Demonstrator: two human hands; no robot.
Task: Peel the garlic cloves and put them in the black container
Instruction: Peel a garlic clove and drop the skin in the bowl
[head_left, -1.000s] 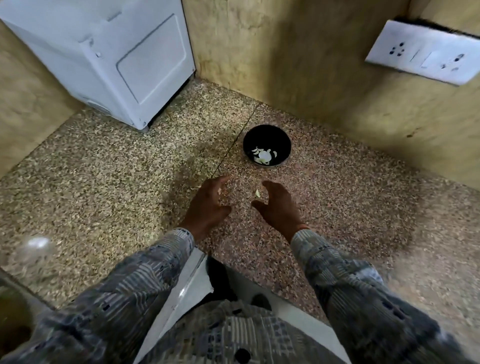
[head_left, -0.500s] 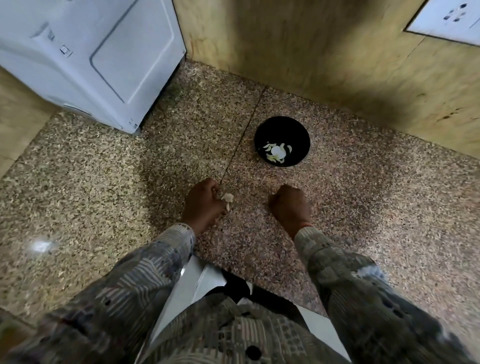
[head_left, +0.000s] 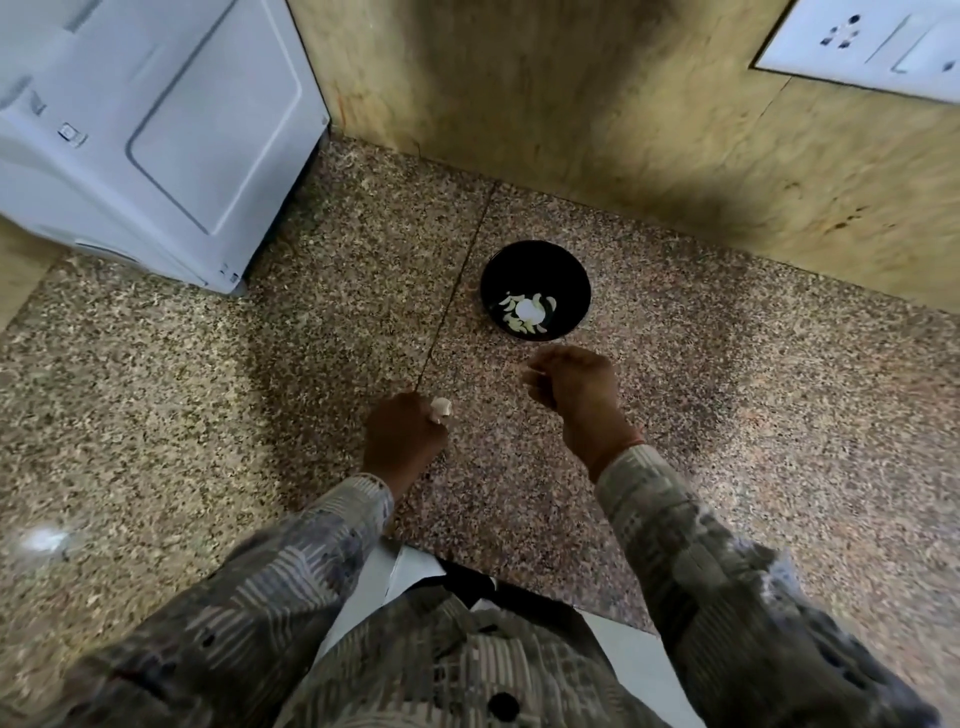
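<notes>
Several pale peeled garlic cloves already lie in the round black container, which stands on the speckled granite counter near the wall, so part of the job looks done. The left hand, curled, pinches a small whitish garlic piece at its fingertips, apart from the container, and that piece probably has yet to go in. The right hand hovers just before the container with fingers bent; whether it holds anything I cannot tell.

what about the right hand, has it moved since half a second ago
Yes. The right hand has moved forward, toward the black container; its knuckles now nearly reach the container's near rim.
</notes>
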